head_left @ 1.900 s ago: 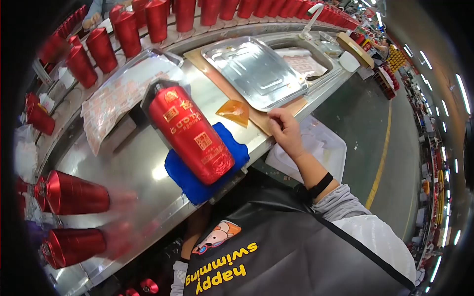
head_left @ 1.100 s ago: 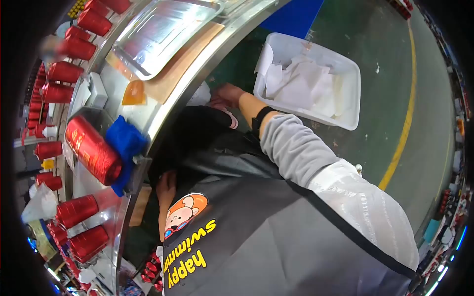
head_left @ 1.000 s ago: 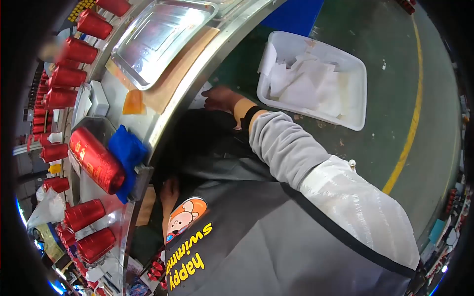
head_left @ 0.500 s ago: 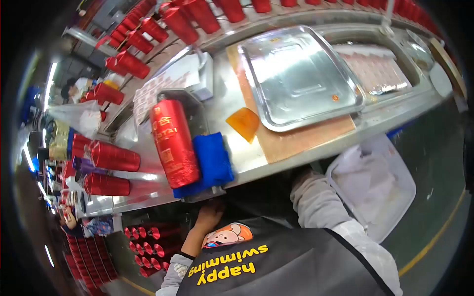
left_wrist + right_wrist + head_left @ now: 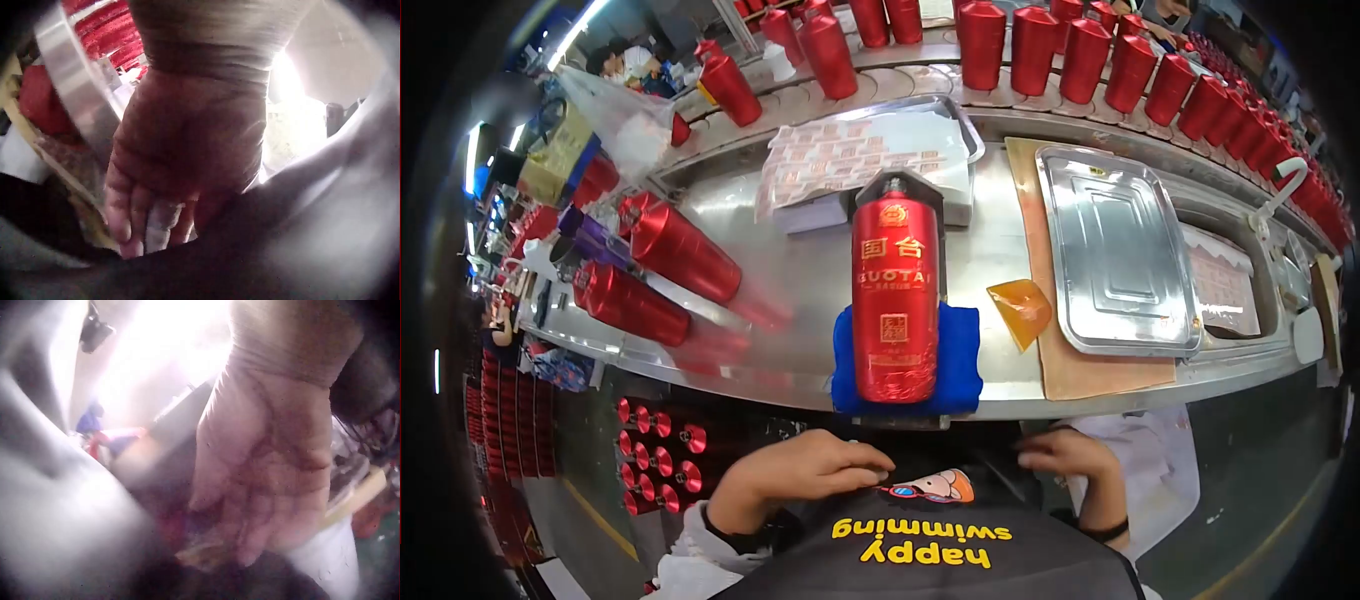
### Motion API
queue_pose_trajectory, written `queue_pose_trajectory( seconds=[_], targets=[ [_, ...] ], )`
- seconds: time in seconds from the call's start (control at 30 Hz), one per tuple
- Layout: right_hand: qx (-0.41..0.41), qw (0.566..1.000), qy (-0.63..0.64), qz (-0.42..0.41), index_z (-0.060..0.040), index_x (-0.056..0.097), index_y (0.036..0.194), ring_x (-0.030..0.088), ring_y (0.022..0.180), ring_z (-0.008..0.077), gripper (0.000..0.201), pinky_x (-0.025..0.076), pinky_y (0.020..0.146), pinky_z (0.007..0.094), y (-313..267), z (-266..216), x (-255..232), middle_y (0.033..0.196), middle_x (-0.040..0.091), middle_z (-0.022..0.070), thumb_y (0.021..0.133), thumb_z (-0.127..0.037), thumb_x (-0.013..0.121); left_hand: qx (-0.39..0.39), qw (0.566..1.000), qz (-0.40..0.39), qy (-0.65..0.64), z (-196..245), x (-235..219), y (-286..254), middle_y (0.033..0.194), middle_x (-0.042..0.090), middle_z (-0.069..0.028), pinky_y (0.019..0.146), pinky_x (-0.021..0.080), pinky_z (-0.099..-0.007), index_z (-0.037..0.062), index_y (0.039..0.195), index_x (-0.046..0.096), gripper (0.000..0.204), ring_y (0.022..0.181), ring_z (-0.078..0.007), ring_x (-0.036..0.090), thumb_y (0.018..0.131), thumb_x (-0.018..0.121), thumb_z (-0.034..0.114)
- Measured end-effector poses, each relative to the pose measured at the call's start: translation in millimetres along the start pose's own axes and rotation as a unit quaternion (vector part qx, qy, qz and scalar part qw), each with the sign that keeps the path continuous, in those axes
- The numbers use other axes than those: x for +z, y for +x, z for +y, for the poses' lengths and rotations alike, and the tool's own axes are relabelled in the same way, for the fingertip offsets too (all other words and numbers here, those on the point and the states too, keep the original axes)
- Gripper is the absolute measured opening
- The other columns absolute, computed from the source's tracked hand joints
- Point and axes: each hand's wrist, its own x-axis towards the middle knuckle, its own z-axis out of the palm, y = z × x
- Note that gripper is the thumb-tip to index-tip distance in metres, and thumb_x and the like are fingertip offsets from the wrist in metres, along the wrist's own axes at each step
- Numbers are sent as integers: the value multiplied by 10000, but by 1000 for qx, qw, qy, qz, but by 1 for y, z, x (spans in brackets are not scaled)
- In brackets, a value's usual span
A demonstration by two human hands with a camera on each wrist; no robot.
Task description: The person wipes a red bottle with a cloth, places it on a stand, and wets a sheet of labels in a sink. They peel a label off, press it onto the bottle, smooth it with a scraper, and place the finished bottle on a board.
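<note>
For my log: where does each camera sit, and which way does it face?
Head: on the head, facing forward and down at the red GUOTAI bottle and blue cloth; left grip, right grip and apron show.
Left wrist: on that wrist, looking along the left palm, which shows.
Right wrist: likewise, looking along the right palm, which shows.
Shared: head and left wrist both show the left grip.

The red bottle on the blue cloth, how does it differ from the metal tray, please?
The bottle is red with gold lettering; the metal tray is silver. The bottle is narrow, the tray broad. The bottle overlaps blue cloth, the tray brown board. Both look shiny.
</note>
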Motion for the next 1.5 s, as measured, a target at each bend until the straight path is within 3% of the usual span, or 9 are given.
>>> queue_pose_trajectory(
  seconds=[0.07,0.2,0.27,0.43,0.87,1.23,1.33,1.4,1.5],
  targets=[
    [0,994,106,-1,-37,614,1188,652,969,218,299,493,843,283,-15,-73,-37,945,697,126,913,-155,606,28,976,91,-196,16,-18,-15,1008,689,-138,784,528,-351,13,1120,648,311,863,-315,676,934,534,235],
    [-18,948,-97,303,-16,597,1180,625,897,266,330,492,811,313,28,-128,-82,980,656,127,871,-127,635,283,860,377,196,22,-62,24,1183,647,-99,1050,357,-433,63,1251,600,390,1205,-342,520,969,479,304],
    [-98,830,-358,416,-32,576,1192,565,956,303,384,468,824,366,83,-109,-94,1079,599,126,834,-141,660,284,839,377,269,5,-61,50,1245,616,-76,1109,236,-463,99,1294,574,453,1302,-334,411,970,460,395],
    [57,845,-432,309,-109,596,1160,491,1073,336,400,397,881,434,119,-87,-90,1149,562,111,786,-206,700,277,808,339,395,-9,-53,41,1305,586,-74,1171,77,-484,148,1309,572,559,1385,-323,311,968,366,539],
    [12,900,-100,423,-9,535,1048,574,757,166,286,458,663,279,99,-143,-115,865,552,95,796,6,669,357,749,387,403,-6,-114,89,1056,634,-8,1142,148,-529,213,1296,573,502,1263,-265,407,908,477,517],
    [-100,871,118,466,-43,518,1029,478,793,70,147,399,724,213,155,-130,-138,870,494,-11,897,-33,582,209,805,555,1,-5,-116,118,1019,628,-260,817,498,-392,-36,1195,526,441,928,-353,626,918,561,305],
    [-128,848,263,442,-62,509,1075,518,827,61,173,417,726,197,134,-135,-134,917,533,-15,913,-57,573,36,894,307,-323,14,-149,112,998,654,-221,813,516,-416,-27,1103,584,408,855,-289,668,901,580,327],
    [-110,844,313,420,-64,517,1092,537,829,55,172,436,668,188,120,-124,-129,920,549,-9,929,-82,571,106,812,213,-534,-5,-155,167,984,682,-148,745,532,-407,-10,1095,610,443,780,-229,674,883,627,378],
    [-137,828,411,355,-60,518,1161,558,836,42,219,446,585,169,105,-108,-123,932,570,9,953,-117,558,78,850,161,-495,-6,-167,189,899,693,-117,733,535,-391,27,1043,640,362,733,-223,676,833,672,321]
  ],
)
